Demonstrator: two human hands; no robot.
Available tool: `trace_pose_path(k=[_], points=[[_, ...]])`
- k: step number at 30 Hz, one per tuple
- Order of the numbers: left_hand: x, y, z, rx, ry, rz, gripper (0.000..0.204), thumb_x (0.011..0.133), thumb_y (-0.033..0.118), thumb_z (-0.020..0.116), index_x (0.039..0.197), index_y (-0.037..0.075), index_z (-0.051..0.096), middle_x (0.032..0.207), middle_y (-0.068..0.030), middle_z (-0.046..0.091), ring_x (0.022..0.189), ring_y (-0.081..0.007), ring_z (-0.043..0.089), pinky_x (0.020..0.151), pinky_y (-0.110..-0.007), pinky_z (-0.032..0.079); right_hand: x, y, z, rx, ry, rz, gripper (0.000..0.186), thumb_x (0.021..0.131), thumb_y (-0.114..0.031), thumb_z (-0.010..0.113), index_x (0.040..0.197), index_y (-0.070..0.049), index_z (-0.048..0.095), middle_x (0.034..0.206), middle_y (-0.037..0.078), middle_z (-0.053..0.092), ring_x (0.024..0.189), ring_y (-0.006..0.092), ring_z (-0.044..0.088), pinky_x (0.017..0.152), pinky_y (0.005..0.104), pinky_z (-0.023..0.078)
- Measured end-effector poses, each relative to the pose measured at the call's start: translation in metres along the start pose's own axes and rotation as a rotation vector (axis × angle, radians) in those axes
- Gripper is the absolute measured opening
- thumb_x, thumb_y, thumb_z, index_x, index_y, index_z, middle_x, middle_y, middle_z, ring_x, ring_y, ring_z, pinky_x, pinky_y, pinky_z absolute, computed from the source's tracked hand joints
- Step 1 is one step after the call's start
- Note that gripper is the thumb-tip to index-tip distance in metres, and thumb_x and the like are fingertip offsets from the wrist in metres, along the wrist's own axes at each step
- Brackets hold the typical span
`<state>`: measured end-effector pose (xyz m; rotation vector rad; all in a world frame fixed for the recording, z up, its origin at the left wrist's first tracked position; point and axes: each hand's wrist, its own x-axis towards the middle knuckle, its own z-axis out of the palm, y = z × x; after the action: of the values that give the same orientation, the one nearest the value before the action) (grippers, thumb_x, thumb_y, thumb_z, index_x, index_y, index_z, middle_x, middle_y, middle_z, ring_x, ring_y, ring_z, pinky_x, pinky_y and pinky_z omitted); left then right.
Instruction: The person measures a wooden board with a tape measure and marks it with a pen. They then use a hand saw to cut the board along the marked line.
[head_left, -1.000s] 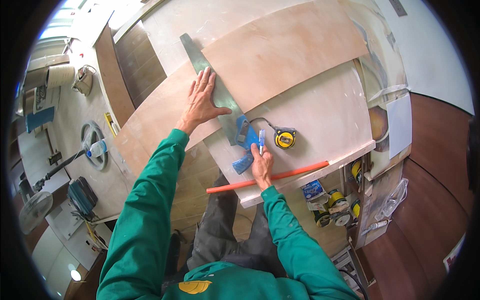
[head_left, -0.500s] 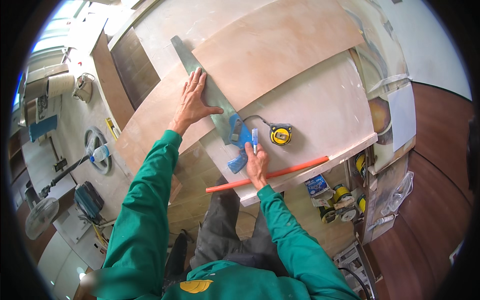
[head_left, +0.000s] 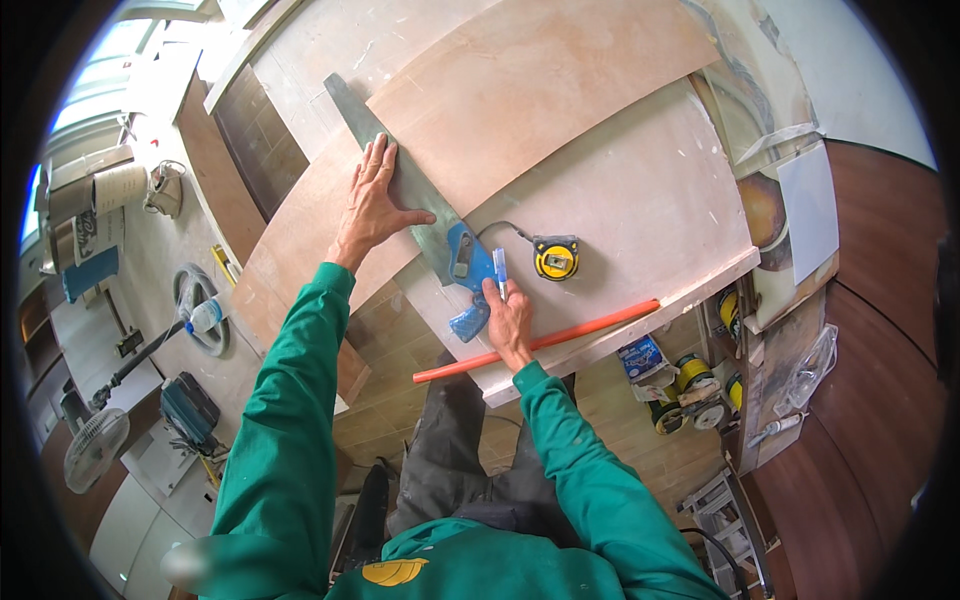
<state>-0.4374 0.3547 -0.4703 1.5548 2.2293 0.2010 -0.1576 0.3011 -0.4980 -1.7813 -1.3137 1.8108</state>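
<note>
Workshop, pale table (head_left: 640,210) w/ ply sheet (head_left: 520,90) on top. Left hand (head_left: 375,205) flat, fingers spread, on square (head_left: 420,205); right hand (head_left: 508,315) fingers pinch pen (head_left: 500,270) by square's blue stock. Risk: square slips, line skews.

Two hands showed — the left hand (head_left: 375,205) and the right hand (head_left: 510,320). There was one saw (head_left: 415,205) with a blue handle, one blue pen (head_left: 500,270), one yellow tape measure (head_left: 555,258) and one orange tube (head_left: 560,338). Two plywood sheets lay stacked (a reddish sheet (head_left: 520,90) over a paler sheet (head_left: 640,210)) — and one fan (head_left: 95,450) stood below.
</note>
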Motion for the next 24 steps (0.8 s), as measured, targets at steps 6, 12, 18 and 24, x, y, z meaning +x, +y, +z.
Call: trace_pose_path(k=[6,12,18,24], points=[[0.000,0.002,0.000,-0.031,-0.005,-0.003,0.133,0.052,0.058,0.092,0.155,-0.002,0.032,0.165,-0.0202,0.022,0.154,-0.0351,0.015,0.126,-0.046,0.016,0.006,0.008,-0.001,-0.010,-0.018,0.015,0.054,0.096,-0.050,0.061,0.087,0.004,0.060,0.071,0.021,0.062,0.066,0.0352,0.058,0.066,0.0469,0.044],[0.001,0.000,-0.001,-0.044,0.001,0.002,0.133,0.052,0.056,0.092,0.154,-0.003,0.032,0.165,-0.0217,0.021,0.154,-0.0365,0.015,0.126,-0.046,0.016,0.006,0.004,-0.003,-0.021,-0.028,0.007,0.052,0.096,-0.047,0.062,0.089,0.004,0.062,0.074,0.023,0.064,0.069,0.0358,0.059,0.068,0.0474,0.045],[0.000,-0.001,-0.001,-0.070,-0.004,0.019,0.133,0.052,0.058,0.092,0.154,-0.005,0.031,0.164,-0.0242,0.020,0.154,-0.0373,0.015,0.126,-0.047,0.016,0.008,0.007,-0.003,0.014,-0.038,0.004,0.050,0.096,-0.046,0.062,0.091,0.004,0.063,0.075,0.022,0.065,0.070,0.0362,0.061,0.069,0.0472,0.045],[0.000,-0.003,0.000,-0.079,-0.002,0.028,0.133,0.053,0.058,0.091,0.153,-0.005,0.032,0.164,-0.0242,0.019,0.154,-0.0374,0.015,0.126,-0.047,0.016,0.009,0.012,-0.002,-0.011,-0.025,-0.017,0.051,0.097,-0.046,0.061,0.090,0.004,0.063,0.075,0.023,0.065,0.070,0.0384,0.061,0.069,0.0480,0.045]])
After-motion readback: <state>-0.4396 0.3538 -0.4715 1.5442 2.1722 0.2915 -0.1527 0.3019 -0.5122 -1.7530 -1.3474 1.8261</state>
